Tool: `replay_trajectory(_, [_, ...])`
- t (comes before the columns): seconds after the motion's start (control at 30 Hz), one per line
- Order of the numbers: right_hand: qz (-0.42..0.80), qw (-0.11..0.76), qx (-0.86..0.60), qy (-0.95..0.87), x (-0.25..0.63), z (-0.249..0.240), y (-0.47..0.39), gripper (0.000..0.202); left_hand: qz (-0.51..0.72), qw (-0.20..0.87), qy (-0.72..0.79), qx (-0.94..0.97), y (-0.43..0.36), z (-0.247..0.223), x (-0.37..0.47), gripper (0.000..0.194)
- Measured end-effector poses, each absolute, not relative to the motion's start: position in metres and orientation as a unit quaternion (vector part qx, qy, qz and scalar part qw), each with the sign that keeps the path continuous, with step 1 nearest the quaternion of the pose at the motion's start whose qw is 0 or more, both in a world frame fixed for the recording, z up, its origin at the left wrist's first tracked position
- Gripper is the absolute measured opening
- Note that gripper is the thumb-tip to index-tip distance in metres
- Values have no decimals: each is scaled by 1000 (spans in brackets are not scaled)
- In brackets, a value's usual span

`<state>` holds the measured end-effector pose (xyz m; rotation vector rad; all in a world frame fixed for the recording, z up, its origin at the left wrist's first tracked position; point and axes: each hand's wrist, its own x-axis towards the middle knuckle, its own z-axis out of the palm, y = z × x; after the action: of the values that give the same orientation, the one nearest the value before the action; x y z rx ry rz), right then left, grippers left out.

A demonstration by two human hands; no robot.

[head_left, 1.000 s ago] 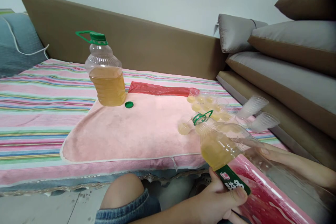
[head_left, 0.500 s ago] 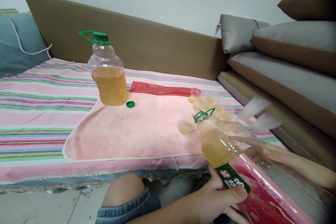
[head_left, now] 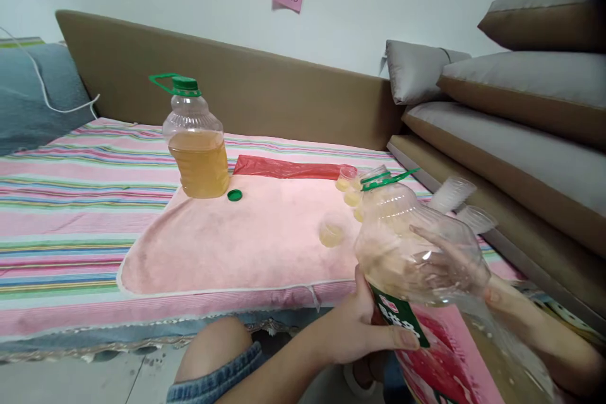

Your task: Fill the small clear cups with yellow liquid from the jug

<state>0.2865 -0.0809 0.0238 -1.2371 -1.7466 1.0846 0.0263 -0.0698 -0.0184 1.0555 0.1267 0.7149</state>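
A large clear bottle (head_left: 421, 246) with a green neck ring and a pink and green label leans at the lower right, its uncapped mouth pointing up and left. My left hand (head_left: 374, 328) grips it at the label. On its far side, my right hand (head_left: 454, 271) is seen through the clear plastic, against the bottle. Left of the bottle, a small clear cup (head_left: 331, 233) with pale yellow liquid stands on the pink cloth (head_left: 227, 240). Several similar cups (head_left: 348, 178) stand behind, partly hidden by the bottle.
A capped bottle (head_left: 201, 164) of yellow liquid stands at the left, beside a loose green cap (head_left: 235, 195). A red plastic bag (head_left: 288, 168) lies along the cloth's back edge. Stacked clear cups (head_left: 452, 194) lie at right, near piled cushions (head_left: 516, 129).
The held bottle has tilted back more upright, and its liquid has left the neck area. Both hands moved with it. The view has shifted slightly upward.
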Motion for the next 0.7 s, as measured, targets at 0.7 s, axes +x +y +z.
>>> replay_trajectory(0.7, [375,678,-230,-590,72,-1,-23,88,621,517,325,492,-38,11,-101,57])
